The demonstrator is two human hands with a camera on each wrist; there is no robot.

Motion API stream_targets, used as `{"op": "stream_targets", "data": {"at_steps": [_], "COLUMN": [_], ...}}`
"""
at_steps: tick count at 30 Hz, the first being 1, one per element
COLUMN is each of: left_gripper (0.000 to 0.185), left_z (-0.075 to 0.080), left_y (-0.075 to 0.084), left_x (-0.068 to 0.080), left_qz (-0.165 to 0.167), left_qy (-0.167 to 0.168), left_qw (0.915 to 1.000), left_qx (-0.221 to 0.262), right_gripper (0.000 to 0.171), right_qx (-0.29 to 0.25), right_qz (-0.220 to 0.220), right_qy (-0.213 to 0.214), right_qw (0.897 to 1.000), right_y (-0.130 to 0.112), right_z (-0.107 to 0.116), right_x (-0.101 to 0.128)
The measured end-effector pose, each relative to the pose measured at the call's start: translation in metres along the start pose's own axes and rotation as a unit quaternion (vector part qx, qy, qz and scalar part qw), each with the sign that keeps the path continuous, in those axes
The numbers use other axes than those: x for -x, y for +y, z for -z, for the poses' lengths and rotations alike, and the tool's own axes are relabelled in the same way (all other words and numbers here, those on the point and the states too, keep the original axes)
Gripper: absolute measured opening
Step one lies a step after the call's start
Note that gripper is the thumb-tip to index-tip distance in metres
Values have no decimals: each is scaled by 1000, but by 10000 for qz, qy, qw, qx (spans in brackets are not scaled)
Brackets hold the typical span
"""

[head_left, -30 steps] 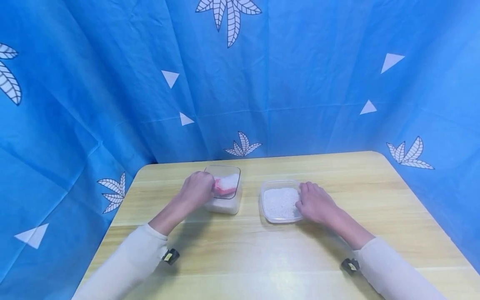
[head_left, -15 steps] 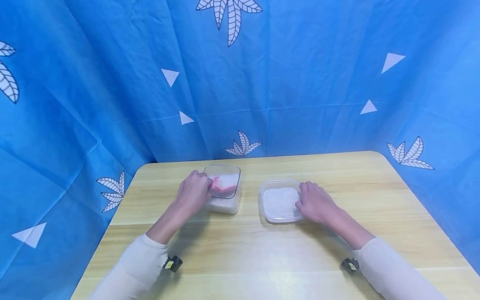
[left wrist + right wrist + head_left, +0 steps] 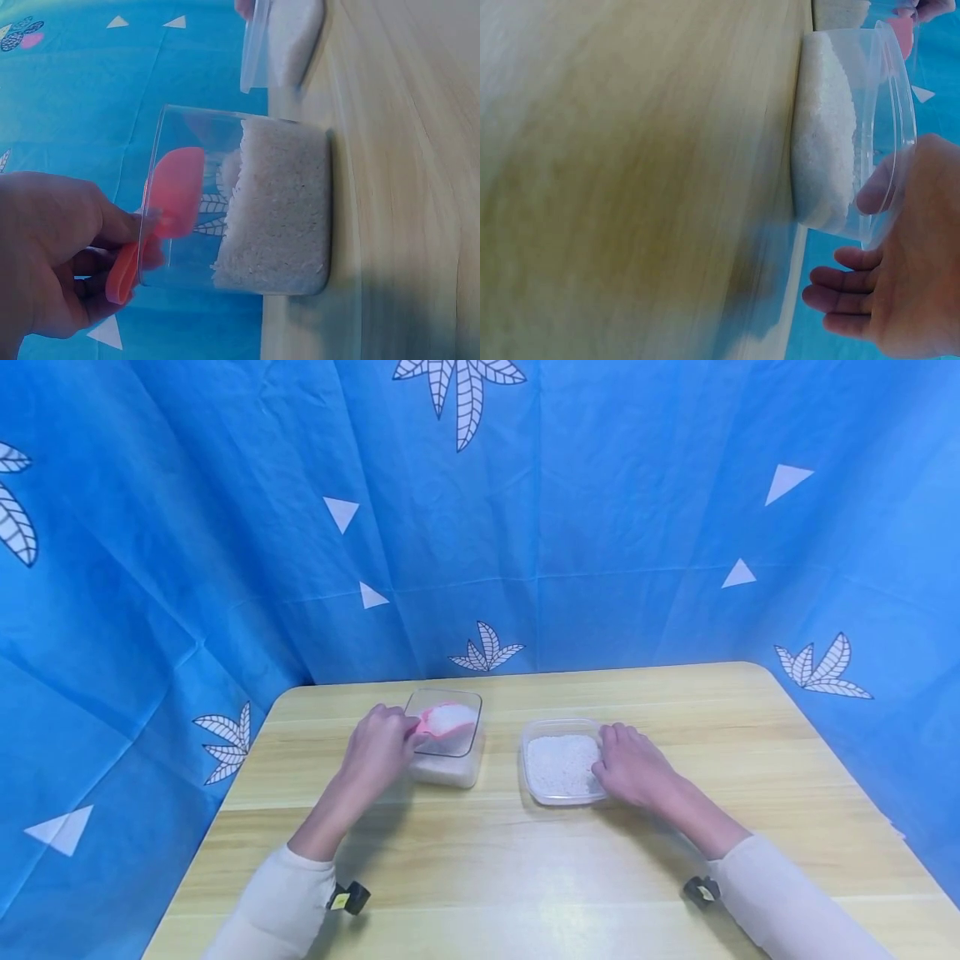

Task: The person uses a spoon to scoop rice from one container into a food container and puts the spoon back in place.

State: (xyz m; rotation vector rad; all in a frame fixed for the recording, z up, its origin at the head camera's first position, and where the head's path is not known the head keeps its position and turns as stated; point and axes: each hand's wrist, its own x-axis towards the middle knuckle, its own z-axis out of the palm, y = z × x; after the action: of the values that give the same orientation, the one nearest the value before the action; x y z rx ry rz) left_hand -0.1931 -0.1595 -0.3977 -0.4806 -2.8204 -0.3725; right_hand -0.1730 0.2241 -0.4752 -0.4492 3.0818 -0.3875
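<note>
My left hand (image 3: 378, 743) grips the handle of a pink scoop (image 3: 180, 191), which carries a white heap of rice in the head view. The scoop is inside the upper part of a clear, tall square container (image 3: 444, 770), above the rice (image 3: 281, 214) that fills its lower half or so. My right hand (image 3: 633, 766) pinches the right rim of a shallower clear plastic container (image 3: 889, 97). In the right wrist view the thumb is inside that rim and the other fingers are outside. White grains (image 3: 562, 764) lie in this container.
Both containers stand apart on a light wooden table (image 3: 480, 868), the tall one to the left. A blue patterned curtain (image 3: 622, 510) hangs behind the table and at its sides. A small black device (image 3: 348, 897) sits at each wrist.
The pink scoop has risen and levelled within the tall container, and its white heap shows more plainly. My left hand has shifted slightly left. The right hand and its container have stayed put.
</note>
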Motion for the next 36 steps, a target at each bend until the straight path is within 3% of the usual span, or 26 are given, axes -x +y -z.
{"op": "stream_targets", "data": {"at_steps": [9,26,36], "left_gripper": [31,29,32], "left_z": [1,4,9], "left_y": [0,-1,8], "left_x": [2,3,0], "left_qz": [282,421,502], "left_qy": [87,440,439], "left_qw": [9994,9970,9959], "left_qx": [201,468,604], "right_gripper": [57,56,52], "right_qx": [31,-60,-81], "right_qz": [26,55,121], "right_qy": [-4,-42,-41], "right_qw": [10000,10000,9999], "right_y": [2,4,6], "right_z": [2,6,8], "right_x": [-2,-6,-10]}}
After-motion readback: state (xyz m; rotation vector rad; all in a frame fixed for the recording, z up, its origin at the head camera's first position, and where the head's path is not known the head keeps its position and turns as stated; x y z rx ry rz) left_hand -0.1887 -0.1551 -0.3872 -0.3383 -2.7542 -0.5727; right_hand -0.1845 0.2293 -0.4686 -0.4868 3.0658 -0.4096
